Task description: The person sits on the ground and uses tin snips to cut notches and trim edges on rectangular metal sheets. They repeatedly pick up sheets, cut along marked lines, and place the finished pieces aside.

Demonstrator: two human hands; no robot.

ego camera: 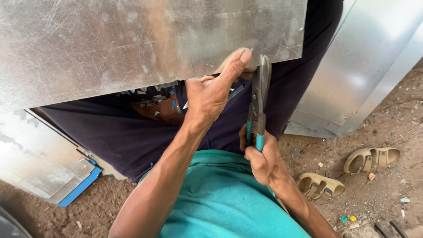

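Gripping the tin snips (257, 103) by their teal handles, my right hand (261, 159) is clenched, blades meeting the metal sheet (132, 44) edge at 12 o'clock. My left hand (211, 94) pinches that edge just beside them at 9 o'clock. Two sandals (343, 172) lie at 3 o'clock on dirt.

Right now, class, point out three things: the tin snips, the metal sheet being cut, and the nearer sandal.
tin snips (259, 99), head view, on the blades near the pivot.
metal sheet (132, 39), head view, on its bare scratched face.
sandal (319, 186), head view, on its straps.
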